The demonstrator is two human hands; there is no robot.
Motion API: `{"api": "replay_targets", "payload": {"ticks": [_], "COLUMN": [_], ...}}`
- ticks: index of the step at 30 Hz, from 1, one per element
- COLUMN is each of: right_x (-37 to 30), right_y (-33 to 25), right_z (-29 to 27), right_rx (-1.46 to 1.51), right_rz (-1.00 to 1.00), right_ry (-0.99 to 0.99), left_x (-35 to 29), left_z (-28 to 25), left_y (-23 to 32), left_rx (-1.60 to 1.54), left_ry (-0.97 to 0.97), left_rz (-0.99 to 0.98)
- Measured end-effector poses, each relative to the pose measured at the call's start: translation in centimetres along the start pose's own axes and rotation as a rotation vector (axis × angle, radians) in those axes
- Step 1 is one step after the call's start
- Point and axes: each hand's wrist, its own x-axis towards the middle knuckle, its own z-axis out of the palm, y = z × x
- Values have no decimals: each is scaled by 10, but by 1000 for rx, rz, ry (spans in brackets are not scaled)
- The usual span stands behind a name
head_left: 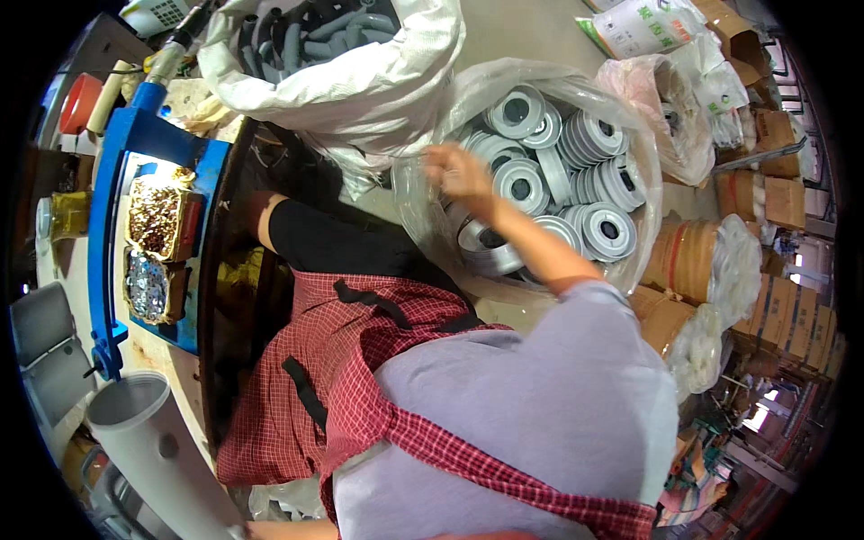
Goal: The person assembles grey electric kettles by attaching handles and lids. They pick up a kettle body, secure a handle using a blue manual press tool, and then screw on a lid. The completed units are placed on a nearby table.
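Observation:
At the lower left edge, my left hand [241,531] grips the end of a wide grey plastic tube [171,459], mostly cut off by the frame. The tube tilts, its open mouth toward the blue press. My right hand [461,175] hovers over the near left side of a clear plastic bag [418,202], its fingers blurred by motion, so whether anything is in them is unclear. Inside that bag lie several grey ring-shaped plastic parts [522,184], some stacked. Beside it, a white woven sack [360,99] holds dark grey curved pipe pieces [337,36].
On the bench [157,360] at left stands a blue metal press frame [130,135] carrying two foil-covered blocks [155,216]. A red cup-shaped object [81,103] is behind it. Cartons [783,315] and plastic-wrapped cardboard rolls [684,256] crowd the right side.

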Motion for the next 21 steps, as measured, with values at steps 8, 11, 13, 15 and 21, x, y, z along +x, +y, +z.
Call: {"api": "replay_targets", "payload": {"ticks": [8,11,13,15,21], "right_x": [-87,-21,30,68,76], "right_y": [117,71,13,-63,-282], "right_z": [-77,-93,-104,-85,64], "right_rx": [77,-25,-121,-129,426], "right_rz": [1273,824,453,155,-662], "right_ry": [-1043,-747,-698,-665,-396], "left_x": [-15,-13,-11,-10,-24], "left_z": [-38,-63,-80,-98,-163], "left_y": [-28,-45,-53,-58,-67], "left_rx": [-118,-174,-213,-264,-415], "left_ry": [-91,-83,-81,-56,107], "left_rz": [-199,-278,-334,-388,-498]}}
